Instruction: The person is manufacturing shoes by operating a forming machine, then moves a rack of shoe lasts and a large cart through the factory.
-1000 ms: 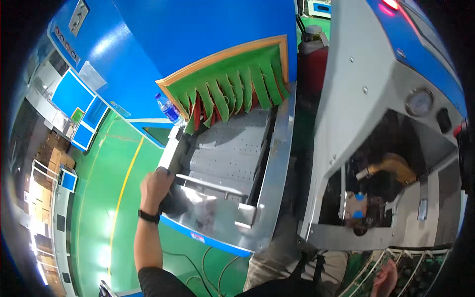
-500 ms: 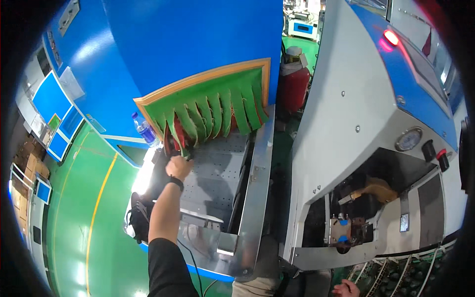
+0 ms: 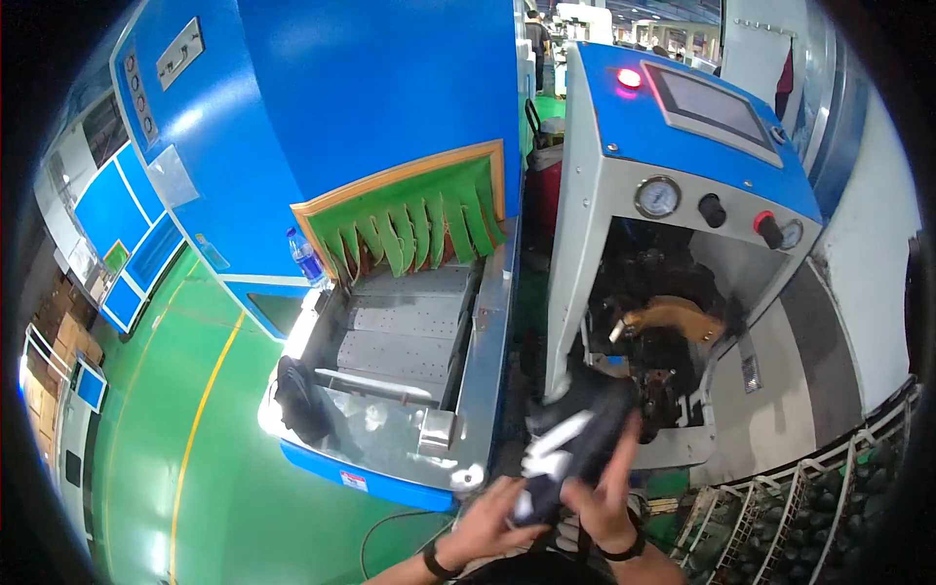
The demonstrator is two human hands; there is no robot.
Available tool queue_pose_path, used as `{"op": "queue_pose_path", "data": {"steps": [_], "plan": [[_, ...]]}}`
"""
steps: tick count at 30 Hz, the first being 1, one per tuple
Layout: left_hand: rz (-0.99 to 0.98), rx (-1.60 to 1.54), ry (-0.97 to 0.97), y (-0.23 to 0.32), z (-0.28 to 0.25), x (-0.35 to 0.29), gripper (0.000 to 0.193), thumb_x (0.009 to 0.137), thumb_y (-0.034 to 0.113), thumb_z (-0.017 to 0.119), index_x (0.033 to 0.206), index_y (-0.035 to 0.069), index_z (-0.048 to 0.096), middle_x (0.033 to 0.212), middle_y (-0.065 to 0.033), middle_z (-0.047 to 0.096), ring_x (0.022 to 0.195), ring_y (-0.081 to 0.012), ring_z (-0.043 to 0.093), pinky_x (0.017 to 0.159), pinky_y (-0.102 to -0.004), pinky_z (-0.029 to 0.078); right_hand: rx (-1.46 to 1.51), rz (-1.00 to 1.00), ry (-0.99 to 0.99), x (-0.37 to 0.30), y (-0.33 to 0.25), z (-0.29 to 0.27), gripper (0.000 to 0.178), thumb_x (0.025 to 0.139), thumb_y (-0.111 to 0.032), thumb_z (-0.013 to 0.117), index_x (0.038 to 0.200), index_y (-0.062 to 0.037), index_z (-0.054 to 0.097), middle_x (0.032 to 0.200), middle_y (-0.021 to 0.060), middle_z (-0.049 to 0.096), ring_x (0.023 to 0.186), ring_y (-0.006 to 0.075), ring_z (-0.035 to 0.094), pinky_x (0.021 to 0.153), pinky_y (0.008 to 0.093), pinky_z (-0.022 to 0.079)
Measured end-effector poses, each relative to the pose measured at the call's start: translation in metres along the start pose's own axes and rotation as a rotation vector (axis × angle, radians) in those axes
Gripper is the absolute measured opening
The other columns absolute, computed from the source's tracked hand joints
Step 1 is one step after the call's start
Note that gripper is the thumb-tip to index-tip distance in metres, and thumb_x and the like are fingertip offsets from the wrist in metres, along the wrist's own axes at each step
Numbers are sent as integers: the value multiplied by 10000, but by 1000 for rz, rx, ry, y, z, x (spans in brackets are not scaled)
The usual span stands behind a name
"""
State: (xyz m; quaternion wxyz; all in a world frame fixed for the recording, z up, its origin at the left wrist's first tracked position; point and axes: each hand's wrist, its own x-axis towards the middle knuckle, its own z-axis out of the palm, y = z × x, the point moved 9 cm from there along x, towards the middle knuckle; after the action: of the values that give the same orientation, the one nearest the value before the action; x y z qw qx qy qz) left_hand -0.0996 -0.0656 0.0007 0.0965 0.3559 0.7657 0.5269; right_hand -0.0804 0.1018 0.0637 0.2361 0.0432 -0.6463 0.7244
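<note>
A black shoe (image 3: 583, 444) with white markings is held up in front of me, slightly smeared by motion. My right hand (image 3: 606, 502) grips its right side, fingers stretched along the edge and thumb across it. At its lower left end, my left hand (image 3: 492, 522) closes on the shoe, and part of its grip is hidden. A second black shoe (image 3: 304, 402) rests on the left front corner of the conveyor's metal end (image 3: 375, 444). Beyond it, the conveyor bed (image 3: 400, 317) runs under a green strip curtain (image 3: 409, 229).
Right of me stands a machine with a gauge (image 3: 657, 197), a touch screen (image 3: 712, 105), a red lit lamp (image 3: 629, 78) and a brown curved part (image 3: 678, 317) in its opening. A rack (image 3: 770, 531) of dark rounded pieces is at lower right. A bottle (image 3: 304, 255) stands beside the curtain.
My left hand has come back from the curtain to the front. My right hand has come in from the lower right edge, and both now hold a black shoe. The view has turned right.
</note>
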Motion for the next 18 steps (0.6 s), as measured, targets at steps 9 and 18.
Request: {"op": "queue_pose_path", "data": {"steps": [9,18], "plan": [[-308,-1069,-338,22,88,35,861,797,102,865,1508,13,390,1360,-55,576,1208,-143,540,1033,-316,464,315,617,176,-94,34,-97,882,801,-130,686,1569,17,280,1404,116,531,1281,197,511,1114,336,370],[86,-106,-444,47,137,44,174,923,207,693,910,33,702,735,-147,639,641,-323,642,556,-419,477,893,707,399,-114,9,-129,541,897,-237,531,1377,13,545,1123,195,722,908,325,737,807,428,623]]}}
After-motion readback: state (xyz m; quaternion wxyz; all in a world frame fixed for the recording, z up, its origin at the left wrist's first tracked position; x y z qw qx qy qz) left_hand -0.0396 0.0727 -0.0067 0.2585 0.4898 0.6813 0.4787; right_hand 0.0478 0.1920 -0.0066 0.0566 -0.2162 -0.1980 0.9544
